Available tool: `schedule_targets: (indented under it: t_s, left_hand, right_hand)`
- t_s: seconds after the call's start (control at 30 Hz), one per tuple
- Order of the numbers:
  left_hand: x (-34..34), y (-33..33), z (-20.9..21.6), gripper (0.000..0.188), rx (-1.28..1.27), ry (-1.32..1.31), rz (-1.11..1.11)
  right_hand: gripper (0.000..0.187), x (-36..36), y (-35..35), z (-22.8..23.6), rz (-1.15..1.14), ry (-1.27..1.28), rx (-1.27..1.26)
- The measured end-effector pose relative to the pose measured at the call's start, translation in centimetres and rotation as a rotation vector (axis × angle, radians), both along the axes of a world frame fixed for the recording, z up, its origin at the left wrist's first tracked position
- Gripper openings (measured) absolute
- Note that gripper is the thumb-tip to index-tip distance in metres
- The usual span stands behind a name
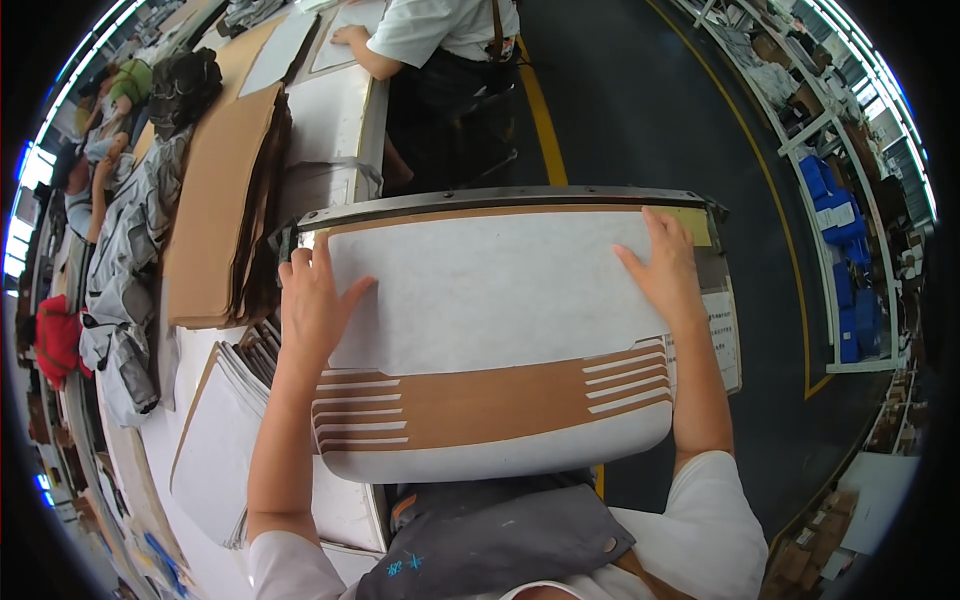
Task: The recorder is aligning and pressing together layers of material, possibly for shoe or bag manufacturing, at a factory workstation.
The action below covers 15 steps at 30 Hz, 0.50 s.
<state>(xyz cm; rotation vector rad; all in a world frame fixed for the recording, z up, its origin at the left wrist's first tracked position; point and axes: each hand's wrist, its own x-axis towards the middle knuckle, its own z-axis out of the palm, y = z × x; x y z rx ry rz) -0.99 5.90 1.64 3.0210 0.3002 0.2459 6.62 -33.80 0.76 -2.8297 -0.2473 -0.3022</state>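
Note:
In front of me lies a wide white sheet (480, 290), on a brown board that shows as a thin strip along the far edge. My left hand (318, 305) rests at the sheet's left edge, thumb on the white surface and fingers spread. At the far right corner, my right hand (665, 265) lies with thumb and fingers apart. Nearer to me is a brown cardboard band (495, 405) with several white stripes at each end. A rounded white edge (500, 458) borders it toward my body. A dark metal bar (500, 198) runs just beyond the sheet.
A tall stack of brown cardboard (225, 215) stands on the left table, with white sheets (215, 430) nearer. Grey cloth (135, 260) lies farther left. Another person (430, 40) works at the far table. Shelving with blue bins (840, 220) stands across the right aisle.

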Motion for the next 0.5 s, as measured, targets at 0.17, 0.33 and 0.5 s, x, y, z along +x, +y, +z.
schedule_targets:
  t_s: [0.17,0.33,0.5]
  left_hand:
    - [0.7,2.9,-1.1,0.08,-0.295,-0.162,0.052]
    - [2.4,1.2,-1.4,0.053,-0.485,0.018,0.124]
    - [1.1,1.3,-3.1,0.079,-0.525,-0.457,-0.048]
  right_hand:
    - [0.065,1.1,-0.2,0.3,0.023,0.019,0.145]
    - [0.028,2.7,-4.3,1.6,-0.019,0.359,0.366]
    - [0.029,-0.6,-4.3,9.0,0.117,-0.267,0.528]
